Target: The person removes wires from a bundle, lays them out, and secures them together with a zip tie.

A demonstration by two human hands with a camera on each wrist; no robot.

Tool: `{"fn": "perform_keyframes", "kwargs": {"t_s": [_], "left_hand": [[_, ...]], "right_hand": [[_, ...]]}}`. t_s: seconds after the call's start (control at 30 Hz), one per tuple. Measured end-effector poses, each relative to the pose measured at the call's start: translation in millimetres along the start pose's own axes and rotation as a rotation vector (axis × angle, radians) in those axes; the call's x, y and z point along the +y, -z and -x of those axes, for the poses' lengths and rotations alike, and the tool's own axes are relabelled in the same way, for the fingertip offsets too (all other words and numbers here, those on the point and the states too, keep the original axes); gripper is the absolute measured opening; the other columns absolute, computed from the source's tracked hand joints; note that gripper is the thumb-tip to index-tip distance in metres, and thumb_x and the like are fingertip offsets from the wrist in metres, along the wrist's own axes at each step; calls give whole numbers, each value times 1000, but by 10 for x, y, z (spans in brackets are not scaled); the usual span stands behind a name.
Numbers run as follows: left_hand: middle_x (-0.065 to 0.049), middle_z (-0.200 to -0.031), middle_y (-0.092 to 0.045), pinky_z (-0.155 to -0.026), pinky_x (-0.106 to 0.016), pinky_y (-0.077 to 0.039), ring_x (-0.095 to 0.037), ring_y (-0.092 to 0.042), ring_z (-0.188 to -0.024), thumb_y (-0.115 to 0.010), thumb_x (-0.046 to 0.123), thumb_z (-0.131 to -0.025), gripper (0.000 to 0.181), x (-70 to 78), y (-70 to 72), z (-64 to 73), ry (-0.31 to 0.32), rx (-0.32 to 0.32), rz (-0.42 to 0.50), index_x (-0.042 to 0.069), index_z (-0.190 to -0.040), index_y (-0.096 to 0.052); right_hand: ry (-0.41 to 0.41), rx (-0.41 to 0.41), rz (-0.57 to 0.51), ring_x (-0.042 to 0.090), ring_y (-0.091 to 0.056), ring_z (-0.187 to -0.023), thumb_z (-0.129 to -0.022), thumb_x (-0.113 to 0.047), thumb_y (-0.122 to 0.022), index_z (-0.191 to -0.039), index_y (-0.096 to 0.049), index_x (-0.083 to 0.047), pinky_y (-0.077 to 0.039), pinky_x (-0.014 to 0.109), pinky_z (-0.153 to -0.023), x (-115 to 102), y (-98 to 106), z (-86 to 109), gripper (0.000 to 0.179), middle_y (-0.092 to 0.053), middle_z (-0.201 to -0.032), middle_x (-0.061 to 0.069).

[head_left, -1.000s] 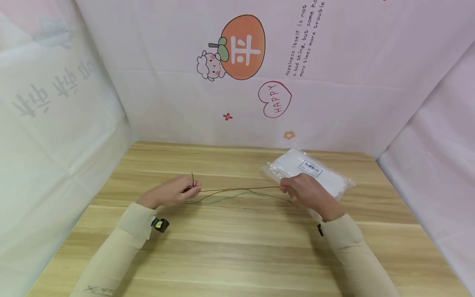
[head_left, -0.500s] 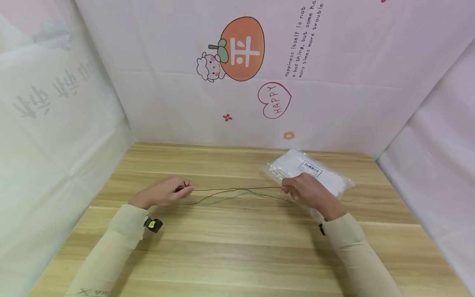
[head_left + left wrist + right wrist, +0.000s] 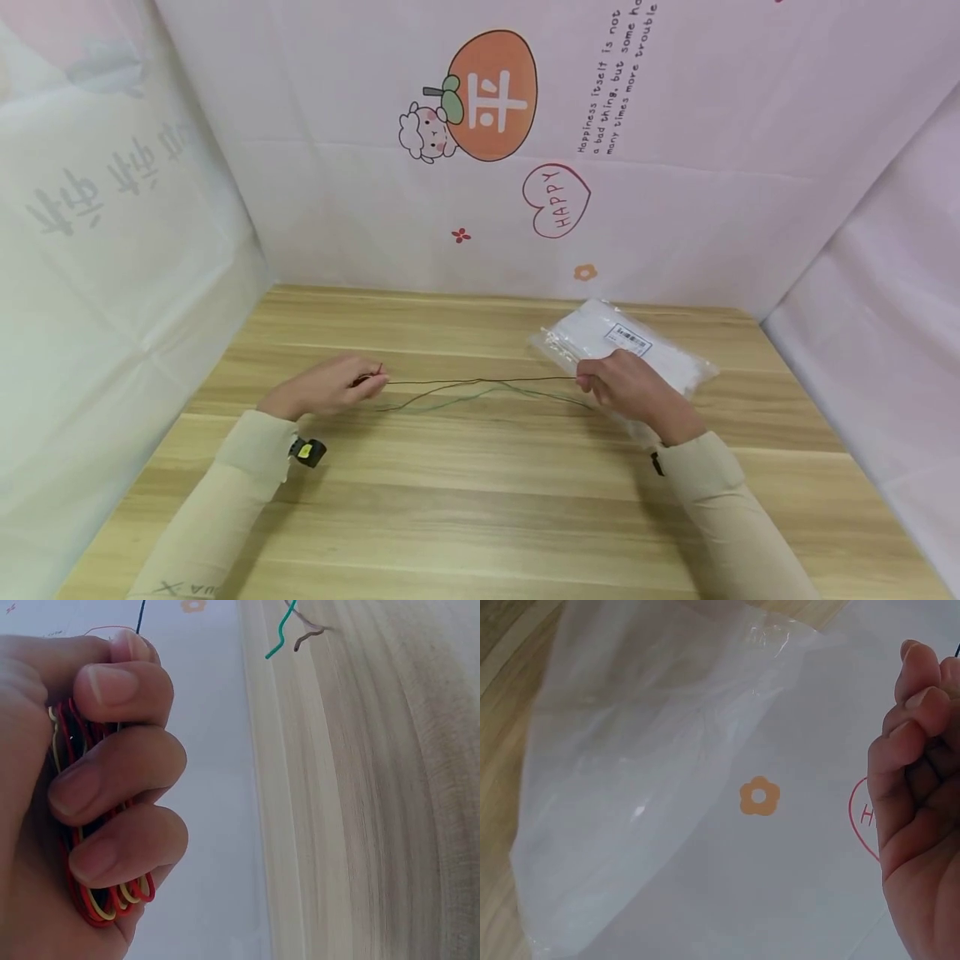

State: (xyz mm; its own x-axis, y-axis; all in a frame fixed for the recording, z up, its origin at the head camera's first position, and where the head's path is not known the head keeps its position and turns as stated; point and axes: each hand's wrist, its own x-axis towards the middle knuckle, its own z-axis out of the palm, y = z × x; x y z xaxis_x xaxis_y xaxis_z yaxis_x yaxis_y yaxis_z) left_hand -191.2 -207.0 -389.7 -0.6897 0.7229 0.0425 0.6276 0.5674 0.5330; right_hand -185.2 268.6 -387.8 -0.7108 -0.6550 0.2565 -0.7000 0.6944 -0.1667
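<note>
In the left wrist view my left hand (image 3: 127, 772) has its fingers curled round a bundle of red, yellow and black wires (image 3: 112, 896). A dark wire (image 3: 442, 381) runs taut from this hand to my right hand (image 3: 626, 387), whose fingertips pinch it. Below that wire, a green wire (image 3: 457, 401) and a brownish wire (image 3: 420, 395) lie loosely across the wooden table (image 3: 480, 500). Their left ends also show in the left wrist view. My right hand (image 3: 922, 780) has curled fingers in the right wrist view, with a bit of dark wire at its palm.
A clear plastic bag (image 3: 660, 358) with white contents and a label lies at the back right, partly behind my right hand. White printed cloth (image 3: 337, 217) hangs along the back and both sides of the table.
My left hand has moved left with the wire bundle, and the dark end sticking up above it has dropped. My right hand has shifted slightly right. The loose wires have barely moved.
</note>
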Motion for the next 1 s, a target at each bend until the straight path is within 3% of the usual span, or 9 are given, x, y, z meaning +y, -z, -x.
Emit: {"fn": "perform_keyframes", "kwargs": {"t_s": [0.17, 0.33, 0.73, 1.0], "left_hand": [[11, -65, -40, -59, -22, -36, 1, -34, -57, -50, 12, -112, 39, -1, -2, 8, -14, 7, -36, 18, -74, -50], [11, -64, -42, -60, -22, -38, 2, -34, -55, -49, 12, -112, 39, 19, -21, -6, -12, 14, -77, 18, -74, -52], [14, -59, -37, -56, -20, -34, 4, -30, -51, -52, 9, -110, 42, -34, -100, -32, -55, 60, -198, 20, -69, -50], [14, -58, -36, -54, -19, -31, 3, -29, -50, -53, 10, -109, 43, -6, -103, -42, -34, 56, -233, 20, -68, -48]], "right_hand": [[-38, -39, 26, 4, -41, -56, -89, 10, -61, -76, -64, -16, -43, 25, -59, -13, -9, 9, 30, -55, -64, -10], [-69, -86, 33, 6, -45, -60, -84, 13, -57, -78, -65, -15, -44, 26, -61, -28, -29, 34, 31, -59, -68, -9], [-59, -131, 38, 5, -42, -60, -81, 13, -60, -74, -60, -18, -40, 23, -58, -6, -71, 64, 31, -52, -66, -12], [-54, -128, 20, 4, -38, -59, -79, 15, -55, -71, -57, -18, -36, 21, -58, 4, -88, 70, 33, -43, -64, -14]]}}
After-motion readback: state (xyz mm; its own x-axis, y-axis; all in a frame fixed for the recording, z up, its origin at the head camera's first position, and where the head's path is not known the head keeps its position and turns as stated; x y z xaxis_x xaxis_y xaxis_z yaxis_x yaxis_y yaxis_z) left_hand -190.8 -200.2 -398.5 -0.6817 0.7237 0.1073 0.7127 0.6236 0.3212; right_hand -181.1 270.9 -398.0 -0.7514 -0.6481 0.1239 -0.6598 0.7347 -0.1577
